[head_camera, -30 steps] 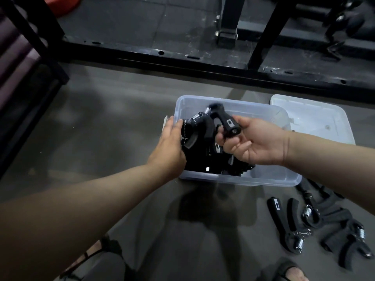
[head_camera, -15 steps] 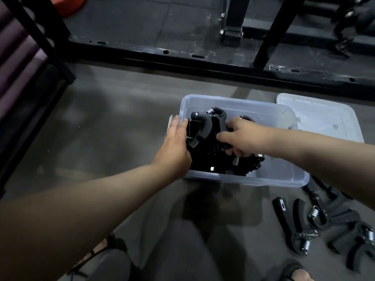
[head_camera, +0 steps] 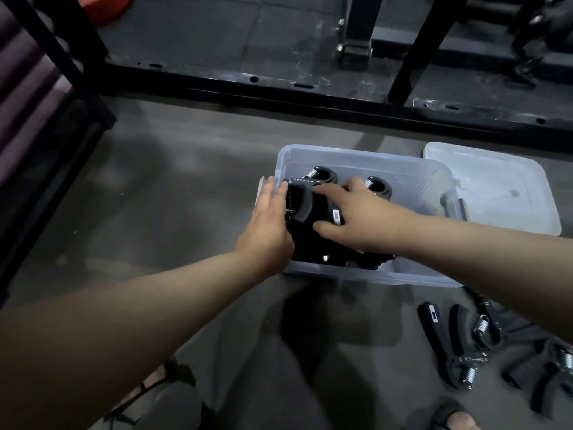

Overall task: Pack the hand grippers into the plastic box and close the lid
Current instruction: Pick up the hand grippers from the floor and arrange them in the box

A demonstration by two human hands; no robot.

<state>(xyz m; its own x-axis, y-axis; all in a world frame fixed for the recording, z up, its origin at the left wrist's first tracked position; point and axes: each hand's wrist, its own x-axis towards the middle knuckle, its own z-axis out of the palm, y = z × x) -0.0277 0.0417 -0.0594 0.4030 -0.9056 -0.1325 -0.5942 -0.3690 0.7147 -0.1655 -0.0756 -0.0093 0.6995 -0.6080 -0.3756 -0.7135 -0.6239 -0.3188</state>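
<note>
A clear plastic box (head_camera: pixel 356 154) stands on the grey floor, with a pile of black hand grippers (head_camera: pixel 310 209) in its left half. My left hand (head_camera: pixel 268 226) reaches in at the box's left wall, its straight fingers pressing against the side of the pile. My right hand (head_camera: pixel 359 218) lies palm down on top of the pile and grips the handle of one hand gripper between thumb and fingers. The clear lid (head_camera: pixel 496 187) lies flat on the floor, right of the box. Several more hand grippers (head_camera: pixel 459 346) lie loose on the floor at lower right.
A black steel rack frame (head_camera: pixel 310 97) runs across the floor behind the box. A dark bench frame (head_camera: pixel 46 88) stands at the left. My sandalled feet (head_camera: pixel 449 418) are at the bottom edge. A red object (head_camera: pixel 108 3) sits at the top left.
My right hand has lowered the gripper it held above the box down onto the pile. My left hand has stayed at the box's left side.
</note>
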